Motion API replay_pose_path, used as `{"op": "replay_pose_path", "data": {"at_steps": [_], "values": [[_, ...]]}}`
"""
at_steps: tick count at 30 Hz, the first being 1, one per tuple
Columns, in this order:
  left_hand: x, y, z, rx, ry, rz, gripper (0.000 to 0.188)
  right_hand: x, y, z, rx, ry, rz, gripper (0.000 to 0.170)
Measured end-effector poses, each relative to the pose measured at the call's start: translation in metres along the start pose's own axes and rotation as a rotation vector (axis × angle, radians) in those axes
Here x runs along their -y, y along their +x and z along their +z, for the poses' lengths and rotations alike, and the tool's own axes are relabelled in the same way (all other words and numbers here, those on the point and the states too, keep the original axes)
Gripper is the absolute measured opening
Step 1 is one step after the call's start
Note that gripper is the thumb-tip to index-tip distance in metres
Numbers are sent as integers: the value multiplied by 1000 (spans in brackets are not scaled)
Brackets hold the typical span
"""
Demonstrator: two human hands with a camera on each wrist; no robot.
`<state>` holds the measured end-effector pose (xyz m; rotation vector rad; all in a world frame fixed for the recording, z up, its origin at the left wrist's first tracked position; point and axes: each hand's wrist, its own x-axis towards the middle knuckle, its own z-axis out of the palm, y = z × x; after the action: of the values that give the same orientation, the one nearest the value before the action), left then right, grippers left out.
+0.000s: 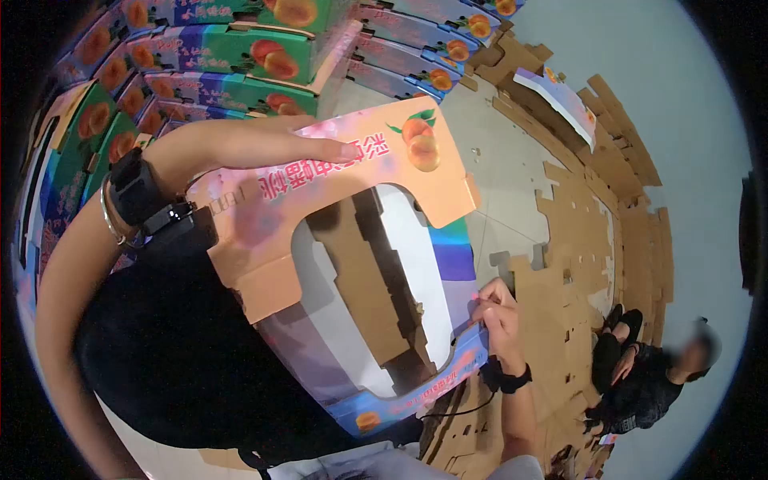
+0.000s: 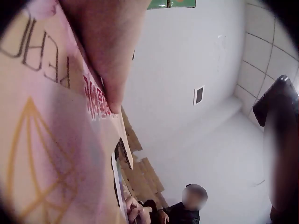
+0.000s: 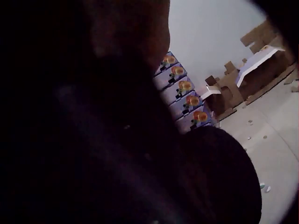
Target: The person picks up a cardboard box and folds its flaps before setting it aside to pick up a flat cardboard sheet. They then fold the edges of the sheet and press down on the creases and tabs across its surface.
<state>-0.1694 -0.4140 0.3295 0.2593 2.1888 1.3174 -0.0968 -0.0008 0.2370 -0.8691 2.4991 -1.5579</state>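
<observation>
A printed cardboard fruit box (image 1: 344, 168) with peaches, red characters and a large cut-out window sits tilted in front of the person's body. My left hand (image 1: 300, 148) grips its far edge, with the thumb lying over the printed face and the other fingers mostly hidden behind. In the left wrist view the same box (image 2: 51, 121) fills the left side, and part of the left hand (image 2: 110, 56) presses along its edge. My right hand (image 1: 498, 316) pinches the box's right side with curled fingers. The right wrist view is mostly dark and hides that grip.
Stacked peach-printed boxes (image 1: 272, 60) stand at the back left, with more boxes (image 1: 416, 52) beside them. Flattened brown cardboard (image 1: 560, 296) covers the floor on the right. Another person (image 1: 652, 376) sits by the wall (image 1: 696, 160). Small scraps lie on the tiles.
</observation>
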Motion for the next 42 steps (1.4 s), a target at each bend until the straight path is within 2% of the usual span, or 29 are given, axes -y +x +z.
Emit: {"op": "replay_pose_path", "data": {"at_steps": [1,3,4,7,8,10,11,13,17,19,22,25,26,28,32,34,35,37,40,42], "values": [[2,1,0,2,-2,25,72,5,2,-3,6,3,0,38],[6,4,-1,8,-9,7,73,16,7,-12,117,-92,125,33],[7,5,-1,14,-14,-9,73,17,10,-12,90,-221,20,30],[0,1,0,12,-12,-96,73,12,10,-13,2,-289,46,29],[2,2,0,8,-13,-93,73,9,11,-12,4,-291,42,29],[8,7,3,-34,2,-80,72,3,8,-7,-84,-300,-21,42],[9,6,3,-35,-1,-82,72,3,9,-4,-81,-298,-21,42],[8,8,4,-43,13,-36,75,3,8,1,-195,-179,32,43],[-9,1,6,-1,-42,-75,76,-6,6,1,-231,-256,38,39],[-7,2,6,-84,10,-98,78,-11,2,2,-286,-365,-49,35],[0,5,8,-73,-58,-24,82,-18,-1,0,-289,-520,-136,30],[3,8,8,-60,-62,-43,87,-15,-2,0,-276,-647,-161,38],[3,8,8,-63,-64,-46,87,-17,-3,0,-273,-645,-163,38],[1,8,9,-99,21,-68,90,-20,-8,1,-326,-652,-136,27],[-3,6,8,-147,122,-144,89,-10,-6,-4,-310,-608,-96,27],[-5,3,8,-77,27,-126,87,-5,2,-11,-108,-350,34,29],[-2,4,8,-75,23,-128,87,-5,6,-14,-105,-351,37,29],[8,9,7,-118,87,-156,85,-5,14,-22,78,-44,33,29],[10,8,12,-216,149,-52,95,4,11,-17,103,-81,138,31],[13,11,12,-221,173,-40,93,-5,1,-11,49,-135,99,31]]}}
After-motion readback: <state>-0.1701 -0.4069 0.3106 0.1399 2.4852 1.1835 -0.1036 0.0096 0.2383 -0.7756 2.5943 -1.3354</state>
